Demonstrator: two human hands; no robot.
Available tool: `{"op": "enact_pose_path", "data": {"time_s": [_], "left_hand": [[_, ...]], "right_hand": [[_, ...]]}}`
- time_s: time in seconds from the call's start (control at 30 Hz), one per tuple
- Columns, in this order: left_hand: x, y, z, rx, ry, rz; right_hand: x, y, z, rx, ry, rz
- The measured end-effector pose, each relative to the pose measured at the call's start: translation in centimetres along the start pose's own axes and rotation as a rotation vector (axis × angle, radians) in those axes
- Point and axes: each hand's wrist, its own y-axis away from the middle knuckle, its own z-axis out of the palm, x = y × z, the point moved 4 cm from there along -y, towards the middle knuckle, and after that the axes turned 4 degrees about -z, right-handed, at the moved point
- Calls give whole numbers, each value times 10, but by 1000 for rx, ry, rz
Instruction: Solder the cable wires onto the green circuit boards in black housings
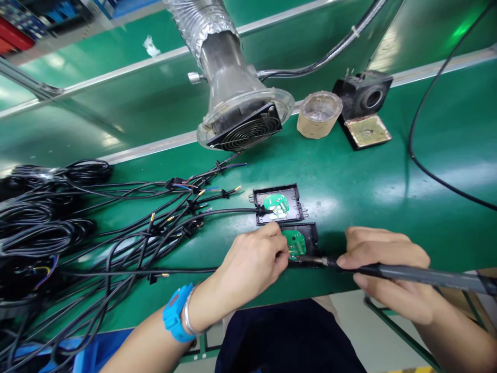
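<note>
My right hand (388, 272) is closed around a soldering iron (430, 275). Its tip reaches the lower edge of a green circuit board (295, 243) lying in a black plastic housing (311, 235). With fingers pinched, my left hand (256, 256) is at the left side of that board, on the end of a black cable (186, 271); the fingers hide most of the wire end. Just behind lies a second black housing (293, 187) with its own green board (276, 203), and another black cable (229, 211) runs into it from the left.
Black cables (132, 243) with bared coloured wire ends spread over the left of the green bench (361, 191), with coils behind. A fume extractor hood (236, 103) hangs above the boards. At the back are a tape-roll-like cup (318, 122) and a soldering iron stand (367, 96).
</note>
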Motion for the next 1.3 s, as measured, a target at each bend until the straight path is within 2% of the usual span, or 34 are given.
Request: {"op": "enact_pose_path", "data": {"time_s": [0.37,0.6,0.87,1.1,1.3], "left_hand": [[-1,0,0,11,7,5],[0,1,-1,5,1,-15],[0,2,0,16,9,-12],[-1,2,1,34,1,-4],[-2,2,2,25,-3,-2]], "right_hand": [[0,2,-1,-1,-23,15],[3,15,-10,60,-72,55],[7,9,-1,30,-38,26],[-1,3,0,21,3,-14],[-1,7,0,9,-20,23]]}}
